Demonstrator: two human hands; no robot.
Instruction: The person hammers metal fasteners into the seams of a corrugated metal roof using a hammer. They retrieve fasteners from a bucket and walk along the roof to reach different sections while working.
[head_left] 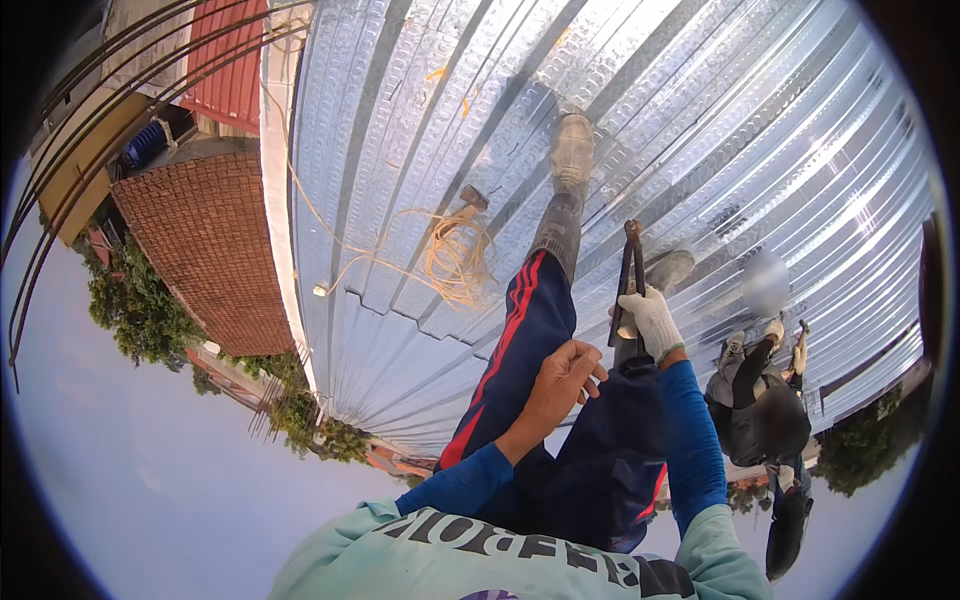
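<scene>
Pliers [630, 275] are gripped by gloved right hand [652, 322], long axis pointing away; bare left hand [563, 380], loosely curled and empty, is just beside.

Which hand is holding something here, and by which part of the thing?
The gloved right hand grips the dark pincers by the lower handles, head pointing away. The bare left hand appears to hold nothing.

Corrugated metal roof sheets [420, 130] w/ sun glare, brick wall [215, 245], trees [140, 305], pale sky [150, 470]
</scene>
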